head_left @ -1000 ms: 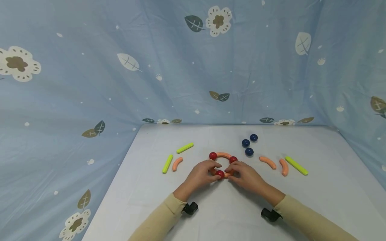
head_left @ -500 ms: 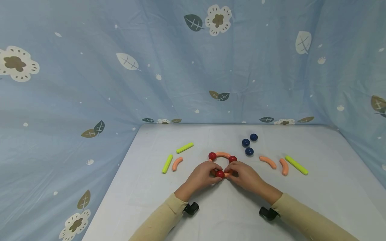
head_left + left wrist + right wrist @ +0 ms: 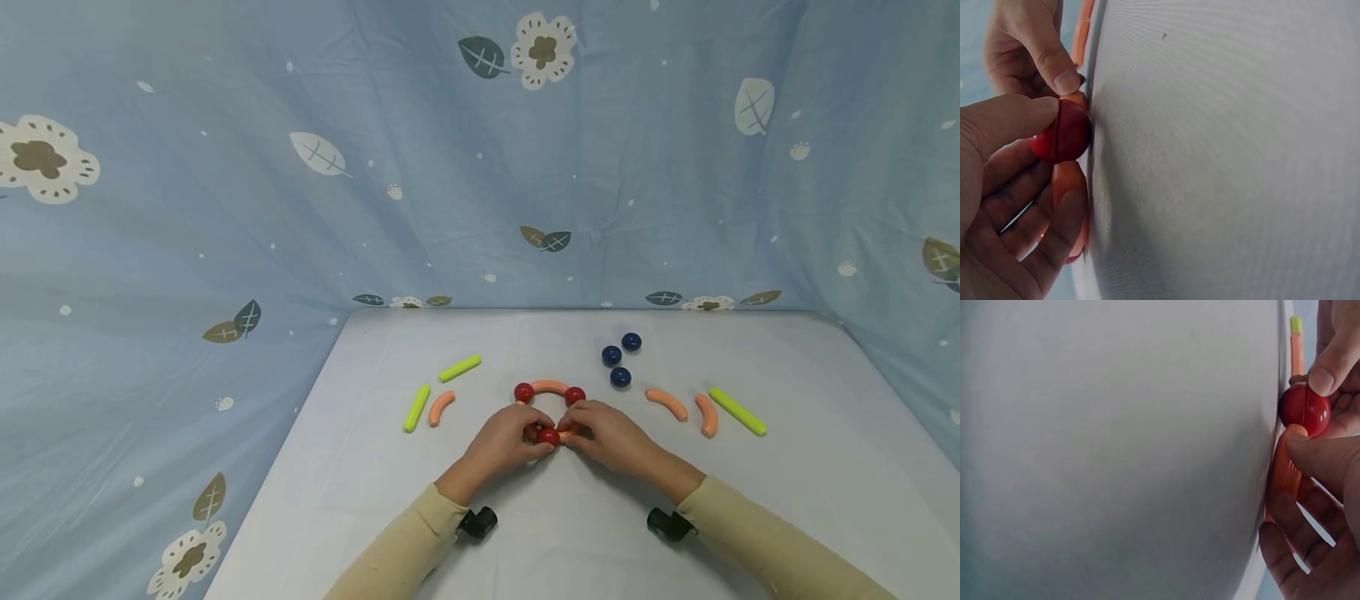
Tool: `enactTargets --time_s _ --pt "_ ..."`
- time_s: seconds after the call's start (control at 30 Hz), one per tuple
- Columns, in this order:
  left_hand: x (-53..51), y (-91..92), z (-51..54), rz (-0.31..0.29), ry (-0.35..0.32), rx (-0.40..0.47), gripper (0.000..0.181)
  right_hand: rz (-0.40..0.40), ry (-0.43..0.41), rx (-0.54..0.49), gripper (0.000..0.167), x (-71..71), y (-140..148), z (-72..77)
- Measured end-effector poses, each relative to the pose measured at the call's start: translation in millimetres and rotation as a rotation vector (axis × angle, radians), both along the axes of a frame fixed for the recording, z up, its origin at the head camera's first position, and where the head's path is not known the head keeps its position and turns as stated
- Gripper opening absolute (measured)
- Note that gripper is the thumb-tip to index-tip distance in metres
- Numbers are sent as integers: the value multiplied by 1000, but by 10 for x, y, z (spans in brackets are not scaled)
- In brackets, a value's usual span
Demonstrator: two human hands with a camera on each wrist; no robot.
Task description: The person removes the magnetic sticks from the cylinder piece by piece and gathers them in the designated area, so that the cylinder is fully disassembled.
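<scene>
Red balls and curved orange rods form a ring on the table between the two hands. With thumb and fingers, my left hand (image 3: 506, 437) grips the near red ball (image 3: 1071, 132); its other fingers lie along an orange rod (image 3: 1069, 181). My right hand (image 3: 611, 437) pinches a curved orange rod (image 3: 1286, 465) whose end meets that ball. At the ring's far side, a left red ball (image 3: 523, 392) and a right red ball (image 3: 575, 396) are joined by an orange rod (image 3: 550, 387). The ring's sides are partly hidden by the fingers.
Behind the ring to the right lie blue balls (image 3: 620, 377). Two loose curved orange rods (image 3: 666, 405) and a straight green rod (image 3: 738, 412) lie right. On the left are green rods (image 3: 417, 408) and a small orange rod (image 3: 441, 409). A blue patterned cloth (image 3: 420, 167) hangs behind.
The ring's far red balls and the rod between them have shifted slightly left. Both hands stay nearly in place, the right having moved a little toward the left. The loose pieces have not moved.
</scene>
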State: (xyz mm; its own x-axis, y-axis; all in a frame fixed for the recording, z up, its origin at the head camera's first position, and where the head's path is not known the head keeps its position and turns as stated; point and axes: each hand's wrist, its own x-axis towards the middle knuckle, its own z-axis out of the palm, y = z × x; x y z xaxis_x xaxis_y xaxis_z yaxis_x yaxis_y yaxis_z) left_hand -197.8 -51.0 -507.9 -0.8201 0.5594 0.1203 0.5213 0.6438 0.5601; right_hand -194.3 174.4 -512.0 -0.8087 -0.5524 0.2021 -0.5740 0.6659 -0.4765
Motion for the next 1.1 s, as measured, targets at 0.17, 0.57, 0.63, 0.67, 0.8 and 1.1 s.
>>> enactTargets --time_s 0.17,0.57,0.63,0.67,0.8,1.1 --pt "5 1 9 6 -36 18 25 25 -2 -8 10 -18 14 8" --pt "12 -23 -2 25 -82 16 26 39 44 -18 10 -63 56 4" --pt "17 -29 2 29 -99 23 26 29 54 -18 10 -70 71 3" --pt "19 -34 1 30 -103 24 26 26 51 -20 10 -74 76 5" --pt "27 -38 12 31 -96 24 26 9 27 3 11 -78 69 18" --pt "54 -30 19 52 -78 28 26 -76 25 54 13 -96 21 47"
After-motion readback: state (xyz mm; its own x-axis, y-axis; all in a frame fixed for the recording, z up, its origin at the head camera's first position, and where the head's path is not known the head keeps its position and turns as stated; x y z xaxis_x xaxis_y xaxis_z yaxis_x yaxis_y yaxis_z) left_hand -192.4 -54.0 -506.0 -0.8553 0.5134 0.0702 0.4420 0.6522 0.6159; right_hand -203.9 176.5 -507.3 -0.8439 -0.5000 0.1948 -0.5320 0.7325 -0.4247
